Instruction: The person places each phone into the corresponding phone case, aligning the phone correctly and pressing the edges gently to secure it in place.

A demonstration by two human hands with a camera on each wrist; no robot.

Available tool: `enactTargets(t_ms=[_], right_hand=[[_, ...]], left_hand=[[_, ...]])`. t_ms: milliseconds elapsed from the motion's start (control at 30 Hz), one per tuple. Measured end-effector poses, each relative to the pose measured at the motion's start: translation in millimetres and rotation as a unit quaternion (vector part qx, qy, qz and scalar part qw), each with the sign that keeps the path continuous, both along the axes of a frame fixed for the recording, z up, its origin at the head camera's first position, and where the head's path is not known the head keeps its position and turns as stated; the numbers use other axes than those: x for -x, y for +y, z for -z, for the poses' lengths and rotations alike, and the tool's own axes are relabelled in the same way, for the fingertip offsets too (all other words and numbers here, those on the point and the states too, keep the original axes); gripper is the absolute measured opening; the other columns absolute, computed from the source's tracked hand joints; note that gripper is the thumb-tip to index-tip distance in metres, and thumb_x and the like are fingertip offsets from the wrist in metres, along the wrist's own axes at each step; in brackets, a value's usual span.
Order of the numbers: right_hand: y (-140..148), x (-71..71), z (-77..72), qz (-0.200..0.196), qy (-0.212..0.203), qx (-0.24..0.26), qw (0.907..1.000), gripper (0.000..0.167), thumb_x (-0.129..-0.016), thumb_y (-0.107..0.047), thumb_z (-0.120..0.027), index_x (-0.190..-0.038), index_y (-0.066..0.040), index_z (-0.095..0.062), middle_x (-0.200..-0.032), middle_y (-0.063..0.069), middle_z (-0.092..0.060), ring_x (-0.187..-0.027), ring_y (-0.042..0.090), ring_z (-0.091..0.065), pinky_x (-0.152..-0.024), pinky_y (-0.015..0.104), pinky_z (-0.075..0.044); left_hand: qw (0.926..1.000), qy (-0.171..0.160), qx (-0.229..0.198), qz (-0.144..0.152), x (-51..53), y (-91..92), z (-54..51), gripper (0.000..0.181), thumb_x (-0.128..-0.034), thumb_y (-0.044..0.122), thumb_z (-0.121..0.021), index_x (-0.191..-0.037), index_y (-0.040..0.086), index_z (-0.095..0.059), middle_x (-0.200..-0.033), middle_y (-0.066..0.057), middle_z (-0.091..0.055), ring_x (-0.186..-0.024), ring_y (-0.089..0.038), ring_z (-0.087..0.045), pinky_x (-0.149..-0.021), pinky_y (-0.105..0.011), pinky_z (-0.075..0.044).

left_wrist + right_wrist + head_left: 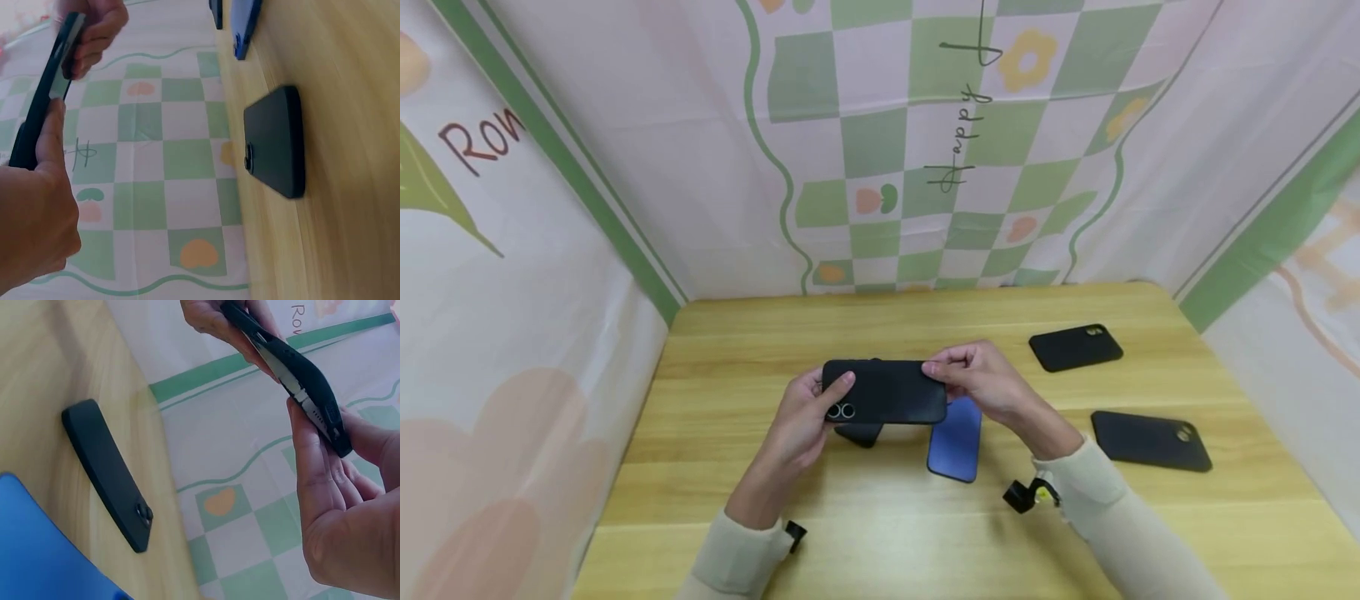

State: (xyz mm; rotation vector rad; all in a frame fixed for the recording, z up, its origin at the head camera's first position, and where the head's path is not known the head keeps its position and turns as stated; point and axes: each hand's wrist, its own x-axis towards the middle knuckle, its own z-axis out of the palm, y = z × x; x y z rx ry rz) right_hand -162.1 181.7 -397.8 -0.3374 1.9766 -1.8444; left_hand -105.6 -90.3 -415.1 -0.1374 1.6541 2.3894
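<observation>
Above the table, both hands hold a black phone case (891, 392), its back toward the head camera. A phone's silver edge (294, 384) shows along the bowed case in the right wrist view, with a gap at the middle. My left hand (801, 412) grips the end with the camera rings, thumb on the back. At the opposite end, the right hand (988, 383) pinches a corner between thumb and fingers. Below lie a blue phone-shaped piece with a dark rim (955, 442) and a dark phone case (861, 434), partly hidden by the held one.
Two more black phone cases lie on the right of the wooden table, one farther back (1075, 347) and one nearer (1150, 442). Patterned cloth (872, 142) hangs behind and along both sides. Small black cameras (1019, 497) are strapped at the wrists.
</observation>
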Motion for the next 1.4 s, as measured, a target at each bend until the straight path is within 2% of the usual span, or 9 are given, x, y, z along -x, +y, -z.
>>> enactTargets(t_ms=[100, 233, 367, 467, 633, 1033, 1167, 1267, 1400], right_hand=[[3, 1.9, -4.0, -0.027, 0.025, -0.045, 0.9983, 0.019, -0.102, -0.007, -0.07, -0.106, 0.01, -0.077, -0.084, 0.004, -0.08, -0.074, 0.017, -0.077, -0.07, 0.033, -0.065], [6, 3.3, -11.0, -0.06, 0.06, -0.105, 0.9908, 0.021, -0.101, -0.013, -0.073, -0.105, 0.007, -0.079, -0.083, 0.007, -0.08, -0.074, 0.021, -0.077, -0.072, 0.036, -0.066], [4, 2.8, -18.2, -0.087, 0.093, -0.143, 0.9816, 0.017, -0.099, -0.016, -0.077, -0.1, 0.0, -0.082, -0.083, 0.007, -0.079, -0.072, 0.02, -0.073, -0.068, 0.037, -0.064], [1, 1.9, -22.3, -0.096, 0.103, -0.161, 0.9769, 0.014, -0.098, -0.017, -0.078, -0.098, -0.004, -0.083, -0.082, 0.004, -0.078, -0.069, 0.016, -0.069, -0.065, 0.035, -0.062], [-2, 0.6, -23.9, -0.095, 0.105, -0.174, 0.9744, 0.012, -0.098, -0.018, -0.078, -0.097, -0.007, -0.083, -0.077, 0.001, -0.075, -0.064, 0.013, -0.062, -0.062, 0.029, -0.057], [-5, -3.2, -24.5, -0.073, 0.102, -0.156, 0.9797, 0.015, -0.098, -0.019, -0.079, -0.103, -0.004, -0.08, -0.076, 0.001, -0.071, -0.064, 0.013, -0.058, -0.059, 0.023, -0.048], [-3, -3.5, -23.0, -0.071, 0.095, -0.142, 0.9829, 0.021, -0.098, -0.018, -0.079, -0.086, -0.001, -0.071, -0.062, -0.004, -0.051, -0.057, 0.01, -0.046, -0.056, 0.022, -0.038], [-2, -3.6, -21.8, -0.069, 0.081, -0.133, 0.9853, 0.025, -0.097, -0.018, -0.079, -0.085, 0.0, -0.067, -0.06, -0.005, -0.043, -0.058, 0.01, -0.048, -0.058, 0.021, -0.044], [0, -3.4, -19.7, -0.062, 0.055, -0.123, 0.989, 0.025, -0.097, -0.015, -0.079, -0.111, 0.005, -0.075, -0.073, -0.003, -0.069, -0.079, 0.012, -0.071, -0.076, 0.032, -0.064]], left_hand=[[0.9993, -0.003, 0.006, 0.036, 0.4, -3.1, 0.4, 0.028, -0.1077, 0.007, -0.06, -0.129, -0.012, -0.061, -0.112, -0.014, -0.076, -0.097, -0.02, -0.077, -0.084, -0.033, -0.064], [0.9947, -0.011, 0.031, 0.098, 0.9, -6.3, 2.3, 0.032, -0.1079, 0.01, -0.061, -0.131, -0.013, -0.062, -0.113, -0.013, -0.074, -0.096, -0.018, -0.076, -0.083, -0.031, -0.064], [0.9843, 0.008, 0.1, 0.145, 0.8, -6.1, 4.1, 0.032, -0.107, 0.011, -0.063, -0.13, -0.01, -0.067, -0.125, -0.014, -0.072, -0.113, -0.017, -0.069, -0.095, -0.029, -0.06], [0.9737, 0.035, 0.16, 0.158, 0.3, -5.0, 4.8, 0.032, -0.1064, 0.015, -0.066, -0.13, -0.005, -0.071, -0.136, -0.014, -0.069, -0.13, -0.023, -0.061, -0.109, -0.038, -0.053], [0.965, 0.059, 0.2, 0.159, -1.7, -5.1, 4.3, 0.032, -0.1077, 0.018, -0.064, -0.133, -0.001, -0.071, -0.142, -0.015, -0.066, -0.139, -0.032, -0.056, -0.119, -0.054, -0.043], [0.9755, 0.058, 0.165, 0.133, -4.6, -5.5, -1.0, 0.032, -0.109, 0.014, -0.061, -0.135, -0.003, -0.068, -0.131, -0.016, -0.071, -0.124, -0.023, -0.066, -0.112, -0.04, -0.052], [0.9801, 0.05, 0.15, 0.119, -4.5, -5.7, -0.7, 0.032, -0.1094, 0.013, -0.06, -0.135, -0.005, -0.067, -0.133, -0.017, -0.071, -0.124, -0.022, -0.067, -0.109, -0.037, -0.054], [0.9858, 0.039, 0.129, 0.1, -4.6, -5.2, -2.1, 0.031, -0.1094, 0.011, -0.059, -0.135, -0.007, -0.066, -0.129, -0.018, -0.073, -0.119, -0.021, -0.069, -0.103, -0.032, -0.057], [0.9909, 0.028, 0.108, 0.075, -4.6, -4.2, -3.3, 0.03, -0.1093, 0.009, -0.059, -0.133, -0.009, -0.065, -0.124, -0.017, -0.075, -0.11, -0.016, -0.072, -0.095, -0.027, -0.059]])
